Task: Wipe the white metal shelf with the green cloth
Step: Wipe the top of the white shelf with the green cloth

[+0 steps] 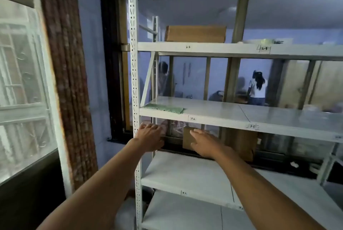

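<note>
Right now both hands are raised toward the white metal shelf (213,108), neither holding anything. Green cloth (164,108) lies flat on the shelf's near-left corner, just beside the perforated upright (134,62), likely parked there for easy pickup. Left hand (149,138) sits just below the shelf's front edge, under the cloth, grip loose, fingers extended, touching nothing I can confirm. Right hand (204,144) is a bit further right, also below the edge, fingers spread wide, empty. Judgement: reach phase, wiping not started; cloth is closest to the left hand. Cardboard box (195,33) sits on the tier above, another brown box (191,138) behind the right hand's fingers.
</note>
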